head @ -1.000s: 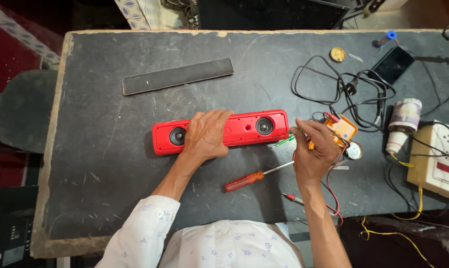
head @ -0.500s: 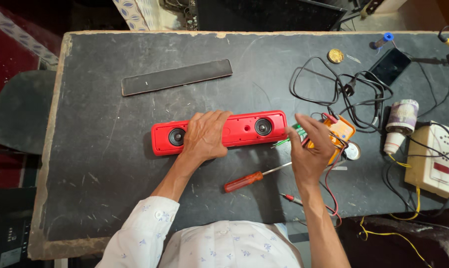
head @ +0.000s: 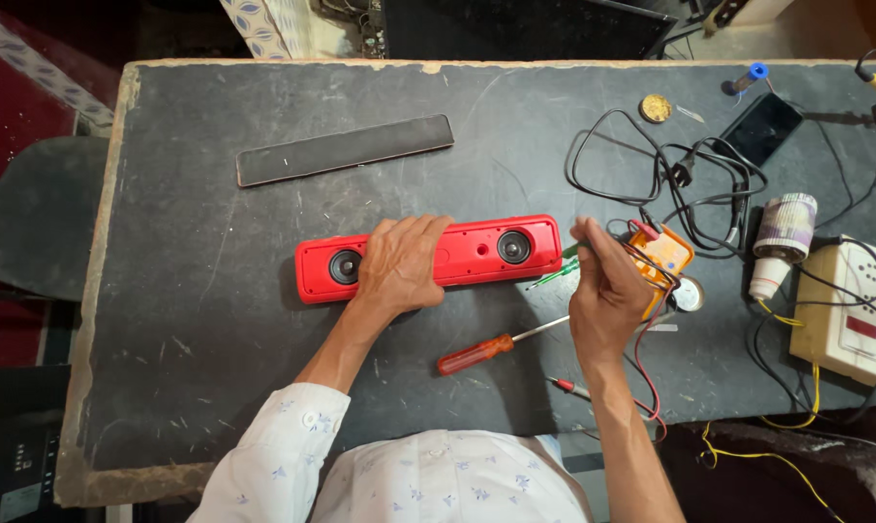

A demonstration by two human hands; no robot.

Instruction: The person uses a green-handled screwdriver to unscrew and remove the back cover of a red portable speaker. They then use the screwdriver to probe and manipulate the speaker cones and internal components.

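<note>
The long red plastic speaker bar (head: 428, 257) lies flat across the middle of the dark grey desk (head: 215, 387), its two round drivers facing up. The left hand (head: 399, 266) rests palm down on it, fingers spread flat, pressing rather than gripping. The right hand (head: 607, 300) is closed around a thin green-tipped tool (head: 559, 273) just off the bar's right end, wrist bent inward, forearm rising from the desk's near edge. To work well here, it seems wise to keep the bar pinned firmly and the tool tip steady and low. An orange-handled screwdriver (head: 491, 351) lies near, between both forearms, and an orange multimeter (head: 662, 254) sits just beyond the right hand.
</note>
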